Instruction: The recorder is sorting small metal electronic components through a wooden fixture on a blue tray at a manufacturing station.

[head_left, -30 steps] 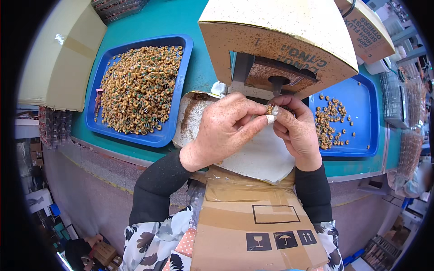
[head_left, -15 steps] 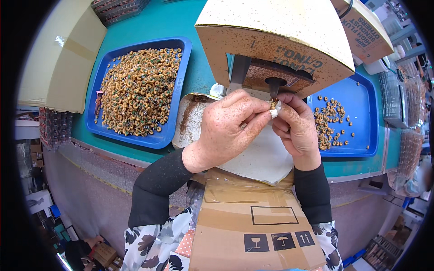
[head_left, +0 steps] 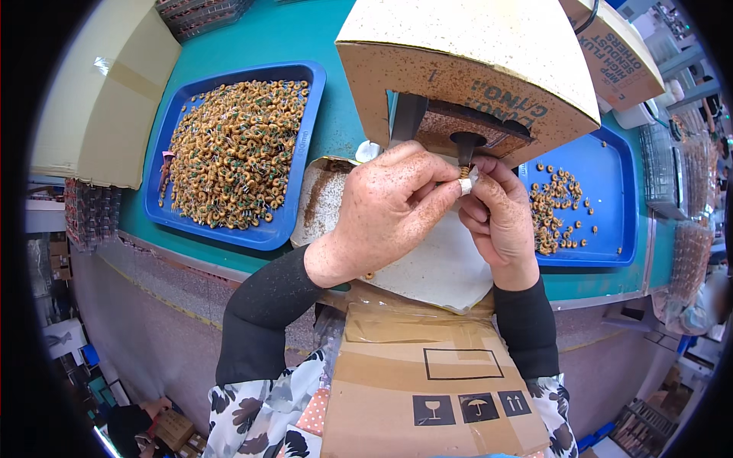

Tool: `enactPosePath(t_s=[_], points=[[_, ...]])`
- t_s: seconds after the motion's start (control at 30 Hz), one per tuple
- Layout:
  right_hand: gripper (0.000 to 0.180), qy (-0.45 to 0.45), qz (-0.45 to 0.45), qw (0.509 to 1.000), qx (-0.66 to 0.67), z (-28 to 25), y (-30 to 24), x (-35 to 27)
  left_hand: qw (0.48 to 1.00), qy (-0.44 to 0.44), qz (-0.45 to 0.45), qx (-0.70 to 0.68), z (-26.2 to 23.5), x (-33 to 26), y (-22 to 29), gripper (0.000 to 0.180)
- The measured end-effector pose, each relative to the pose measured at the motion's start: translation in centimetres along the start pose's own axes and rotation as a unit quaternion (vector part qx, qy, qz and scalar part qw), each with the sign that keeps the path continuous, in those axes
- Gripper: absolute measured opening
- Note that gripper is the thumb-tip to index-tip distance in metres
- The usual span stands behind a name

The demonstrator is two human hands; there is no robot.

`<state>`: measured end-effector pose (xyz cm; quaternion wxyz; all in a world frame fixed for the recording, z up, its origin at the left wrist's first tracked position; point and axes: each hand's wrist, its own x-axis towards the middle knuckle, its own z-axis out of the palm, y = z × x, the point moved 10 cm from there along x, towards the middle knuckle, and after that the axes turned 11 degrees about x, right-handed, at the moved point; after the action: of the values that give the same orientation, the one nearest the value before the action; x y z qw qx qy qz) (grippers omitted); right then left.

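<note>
A small, copper-coloured, wire-wound ring (head_left: pixel 464 174) sits between the two hands, just below the tip of a dark, tapered metal spout (head_left: pixel 468 145). The spout points down from an opening in a brown, speckled cardboard box (head_left: pixel 473 49). The ring shows edge-on, its visible side running roughly up the picture, nearly in line with the spout; whether the two touch is too small to tell.

The left hand (head_left: pixel 389 210) meets the ring from the left, index finger and white-wrapped thumb clamped on it, wrist low and back of the hand facing up. The right hand (head_left: pixel 500 217) is equally near from the right, its forearm more upright and its fingers curled inward. Its thumb and index meet at the ring's right side, but I cannot tell whether they pinch it.

Below the hands lies a white, curved-edged sheet (head_left: pixel 439 267). On the green desk (head_left: pixel 336 88), a blue plastic tray heaped with similar rings (head_left: pixel 229 237) stands to the left; a sparser blue plastic tray (head_left: pixel 611 191) stands to the right.
</note>
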<state>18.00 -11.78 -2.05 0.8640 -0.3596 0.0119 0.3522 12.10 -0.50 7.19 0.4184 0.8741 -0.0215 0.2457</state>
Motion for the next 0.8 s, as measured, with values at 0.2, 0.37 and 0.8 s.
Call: enactPosePath(t_s=[0.2,0.37,0.8], points=[[0.016,-0.035,0.026,0.999,-0.03,-0.02,0.25,0.03,1.0,0.0,0.022,0.017,-0.17,-0.58,0.65,0.009],[0.016,-0.034,0.031,0.999,-0.019,0.02,0.62,0.23,1.0,0.013,0.013,0.019,-0.5,-0.7,0.32,0.009],[0.017,-0.016,0.012,1.0,-0.011,0.08,0.52,0.29,1.0,0.0,0.016,0.008,-0.41,0.0,-0.13,0.008]])
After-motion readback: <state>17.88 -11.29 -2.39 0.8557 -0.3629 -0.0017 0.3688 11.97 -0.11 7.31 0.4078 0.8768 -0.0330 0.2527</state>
